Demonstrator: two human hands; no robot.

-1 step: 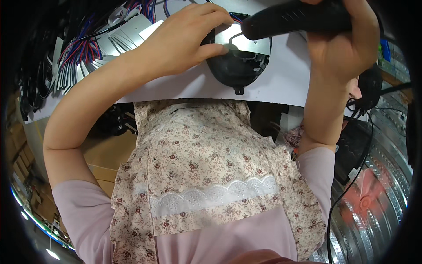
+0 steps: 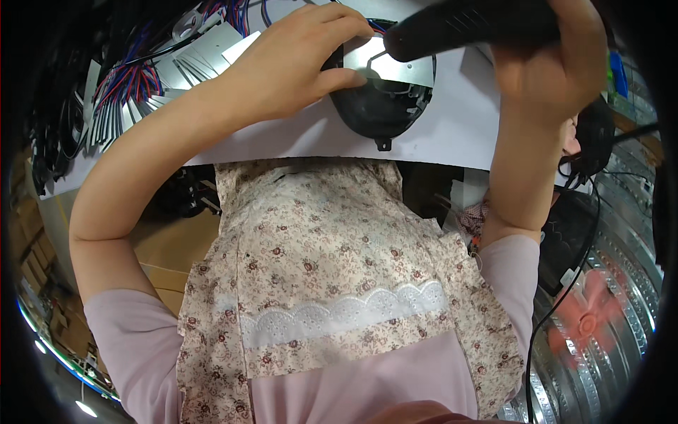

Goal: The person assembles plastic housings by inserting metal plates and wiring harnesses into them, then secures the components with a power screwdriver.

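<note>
Head view, taken as one clock face, has the black round housing [image 2: 381, 120] between 12 and 1 o'clock, on the white tabletop [image 2: 459, 124], close to its near edge. I judge that this place is chosen so both arms can reach it without stretching. A shiny metal plate [image 2: 417, 73] covers the upper part of the housing.

The left hand [image 2: 300, 63] comes from the 11 o'clock side. Its thumb and fingers are apart, one above the other, at the left border of the plate and housing. Probably they steady the piece against turning; I cannot tell if this grip really clamps it.

At 2 o'clock, the right hand [image 2: 551, 71] has its grip clamped around a black handheld tool [image 2: 473, 30]. The tool lies nearly level, its nose directed to 9 o'clock, above the plate; likely this angle lets the nose reach the work without the wrist covering it. A thin bent dark line shows below the nose, but I cannot tell whether it is a tip or a reflection.

Around 10 o'clock, coloured wires [image 2: 131, 81] and metal strips [image 2: 116, 124] lie bunched, perhaps kept there to be within reach.
</note>
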